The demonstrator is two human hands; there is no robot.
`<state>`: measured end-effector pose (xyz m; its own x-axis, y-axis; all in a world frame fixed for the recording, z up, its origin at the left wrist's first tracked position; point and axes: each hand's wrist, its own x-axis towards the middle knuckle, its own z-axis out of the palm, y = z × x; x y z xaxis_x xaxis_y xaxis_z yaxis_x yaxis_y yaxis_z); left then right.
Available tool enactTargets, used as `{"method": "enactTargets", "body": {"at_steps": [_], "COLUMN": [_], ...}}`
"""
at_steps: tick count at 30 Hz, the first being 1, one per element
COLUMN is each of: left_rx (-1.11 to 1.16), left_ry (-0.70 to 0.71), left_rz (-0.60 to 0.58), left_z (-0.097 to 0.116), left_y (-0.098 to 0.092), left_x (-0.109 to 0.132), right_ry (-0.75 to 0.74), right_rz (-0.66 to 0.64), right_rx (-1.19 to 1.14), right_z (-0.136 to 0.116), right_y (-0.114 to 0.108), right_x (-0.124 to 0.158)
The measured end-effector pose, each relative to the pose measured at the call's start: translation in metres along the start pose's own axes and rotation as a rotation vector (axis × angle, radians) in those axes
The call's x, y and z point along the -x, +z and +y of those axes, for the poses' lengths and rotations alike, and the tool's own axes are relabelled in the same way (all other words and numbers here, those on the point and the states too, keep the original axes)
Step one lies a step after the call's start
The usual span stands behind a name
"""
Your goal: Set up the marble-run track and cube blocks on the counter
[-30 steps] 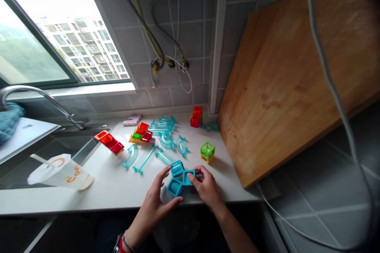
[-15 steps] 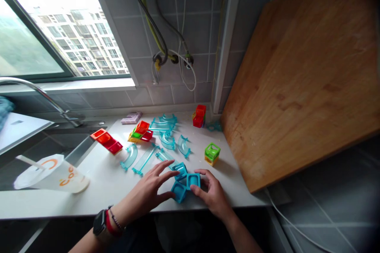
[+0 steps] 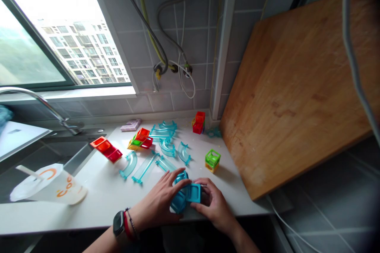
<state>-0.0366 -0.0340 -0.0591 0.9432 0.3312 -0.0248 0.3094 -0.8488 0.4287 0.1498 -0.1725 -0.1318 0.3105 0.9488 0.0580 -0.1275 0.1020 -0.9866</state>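
Near the counter's front edge, several blue hollow cube blocks sit bunched together. My left hand curls over them from the left, thumb low and fingers across the top, hiding part of them. On the right side, my right hand pinches one blue cube block between thumb and fingers, its open face turned up. The cube touches the others. Just beyond the hands lie translucent blue track pieces, among them a straight one and a curved one.
Red blocks, a mixed-colour block stack, a green-and-yellow stack and another red stack stand around. A drink cup is at left by the sink. A large wooden board leans at right.
My left hand has moved right and closed in over the blue cube blocks. The right hand's cube has tilted slightly. The camera view has shifted a little.
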Motion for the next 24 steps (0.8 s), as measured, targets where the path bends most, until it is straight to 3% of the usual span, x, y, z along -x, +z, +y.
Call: {"method": "enactTargets", "body": {"at_steps": [8, 14, 20, 24], "left_rx": [-0.032, 0.037, 0.177, 0.215], "left_ry": [-0.001, -0.079, -0.146, -0.167], "left_rz": [0.074, 0.124, 0.274, 0.444], "left_z": [0.014, 0.015, 0.004, -0.003], "left_y": [-0.007, -0.003, 0.013, 0.024], "left_x": [0.015, 0.041, 0.066, 0.078], "right_ry": [-0.042, 0.013, 0.031, 0.038], "right_rz": [-0.115, -0.198, -0.213, -0.252], "right_rx": [-0.034, -0.142, -0.146, -0.178], "right_z": [0.004, 0.010, 0.020, 0.019], "right_y": [-0.005, 0.009, 0.032, 0.053], "right_x": [0.004, 0.008, 0.000, -0.008]}}
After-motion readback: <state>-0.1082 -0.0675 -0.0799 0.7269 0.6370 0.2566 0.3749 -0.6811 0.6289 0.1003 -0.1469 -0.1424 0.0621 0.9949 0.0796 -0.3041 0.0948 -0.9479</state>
